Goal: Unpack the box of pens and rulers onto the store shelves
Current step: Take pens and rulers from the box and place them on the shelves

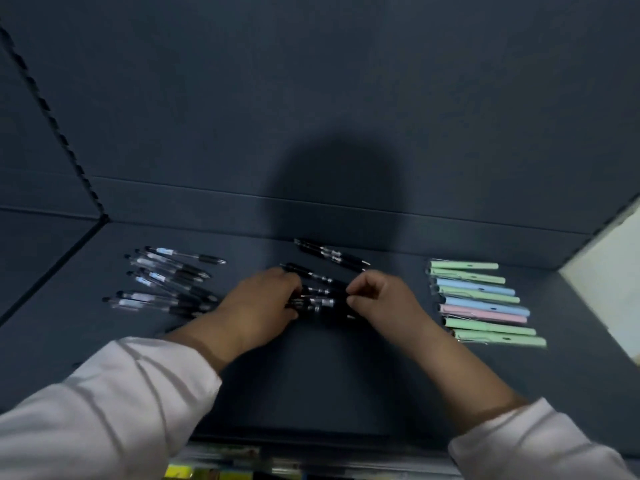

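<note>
On the left of the dark blue shelf (pixel 329 375), a loose heap of clear-barrelled ballpoint pens with black grips (pixel 166 282) is lying. Just beside it, we are curling our left hand (pixel 266 299) over one end of a bundle of black plastic click pens (pixel 322 301) at mid-shelf, and pinching its other end with our right hand (pixel 379 296). Two more black pens (pixel 332 254) are lying just behind. A row of pastel green, blue and pink pens (pixel 485 303) is lying at the right.

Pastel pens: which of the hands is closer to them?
Right. The right hand pinches the black pens just left of the pastel pens; the left hand grips those black pens' far end, farther away.
</note>
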